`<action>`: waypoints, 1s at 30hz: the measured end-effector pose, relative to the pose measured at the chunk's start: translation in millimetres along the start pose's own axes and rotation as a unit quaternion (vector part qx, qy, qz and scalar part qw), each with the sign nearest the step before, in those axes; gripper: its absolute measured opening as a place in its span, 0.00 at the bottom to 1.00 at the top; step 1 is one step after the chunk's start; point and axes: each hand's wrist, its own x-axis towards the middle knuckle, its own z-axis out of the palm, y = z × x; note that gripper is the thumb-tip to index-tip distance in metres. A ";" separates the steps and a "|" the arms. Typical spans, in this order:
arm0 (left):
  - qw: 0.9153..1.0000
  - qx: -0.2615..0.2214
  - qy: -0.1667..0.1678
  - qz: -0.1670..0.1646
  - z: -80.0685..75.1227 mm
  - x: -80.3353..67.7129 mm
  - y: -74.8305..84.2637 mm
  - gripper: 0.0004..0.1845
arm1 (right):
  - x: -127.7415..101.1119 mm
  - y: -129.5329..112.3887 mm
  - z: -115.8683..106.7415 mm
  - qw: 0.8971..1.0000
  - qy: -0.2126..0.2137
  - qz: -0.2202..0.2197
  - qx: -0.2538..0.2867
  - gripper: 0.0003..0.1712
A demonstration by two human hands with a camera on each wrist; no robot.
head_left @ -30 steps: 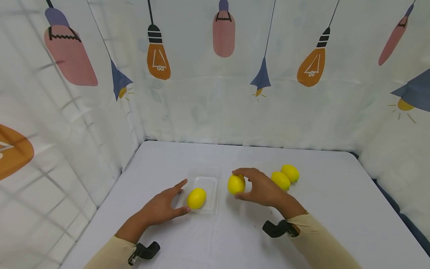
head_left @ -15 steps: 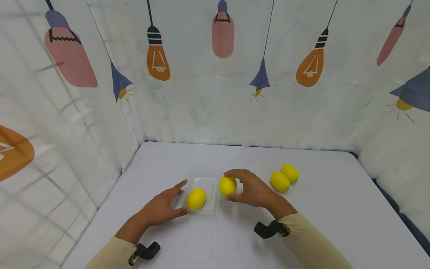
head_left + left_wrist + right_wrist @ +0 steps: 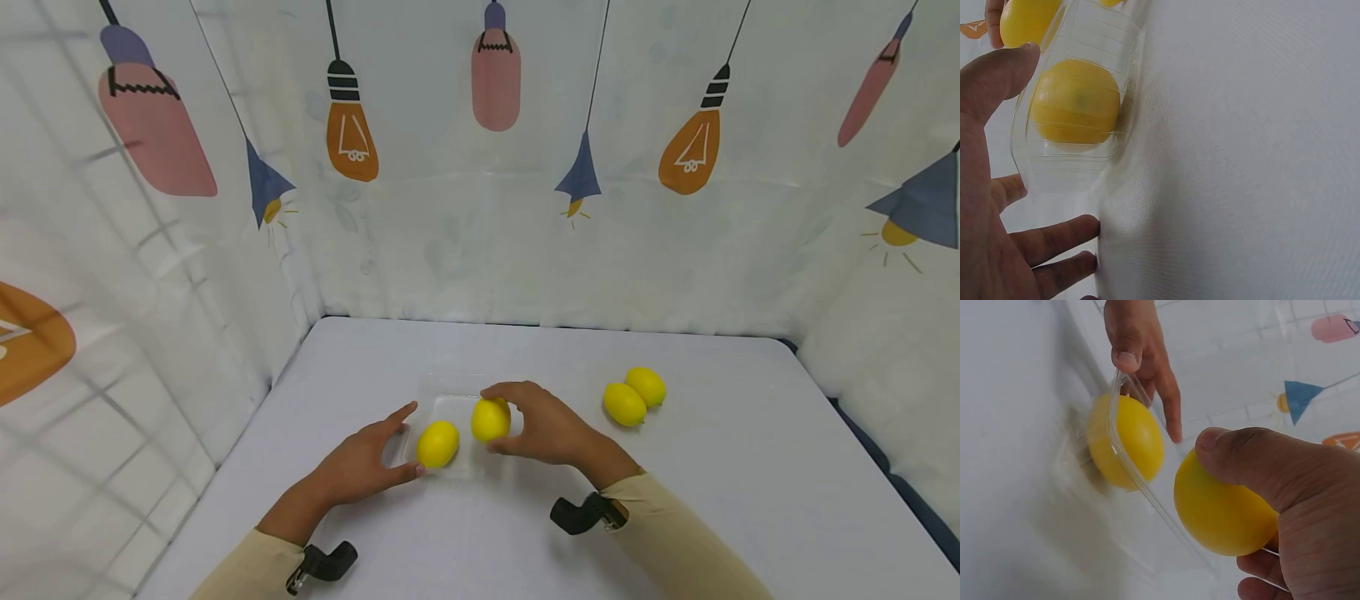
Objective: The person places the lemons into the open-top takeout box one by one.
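A clear plastic container point(image 3: 468, 467) rests on the table with one lemon point(image 3: 438, 444) inside. My left hand point(image 3: 360, 462) is at its left side, thumb and index finger spread fairly straight. In the right wrist view, the left thumb touches the container's rim point(image 3: 1124, 456). My right hand point(image 3: 551, 429) pinches a second lemon point(image 3: 491, 420) between thumb and fingers, over the container's right side. That lemon appears above the rim in the right wrist view, apart from the first one.
Two more lemons point(image 3: 625, 405) lie close together on the white table point(image 3: 720, 467), to the right of my right hand. White curtains point(image 3: 487, 242) printed with lamps hang behind the table and along its sides.
My right hand has carried its lemon leftward, from beside the container to over its right part. The left hand and the lemon in the container have stayed put.
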 end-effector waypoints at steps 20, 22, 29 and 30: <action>1.000 0.004 -0.004 0.007 1.1 0.3 -1.2 0.54 | 14.2 -13.1 20.5 0.999 -0.025 -0.013 -0.040 0.40; 1.000 0.006 -0.004 0.006 0.7 0.3 -1.3 0.54 | 14.8 -14.0 21.7 0.999 -0.026 -0.014 -0.044 0.40; 1.000 0.009 -0.002 0.004 -0.1 0.7 -2.1 0.54 | 19.2 -14.1 27.6 0.997 -0.027 -0.028 -0.060 0.39; 1.000 0.009 -0.003 0.004 0.1 0.8 -2.4 0.54 | 19.7 -13.9 28.6 0.997 -0.027 -0.031 -0.062 0.39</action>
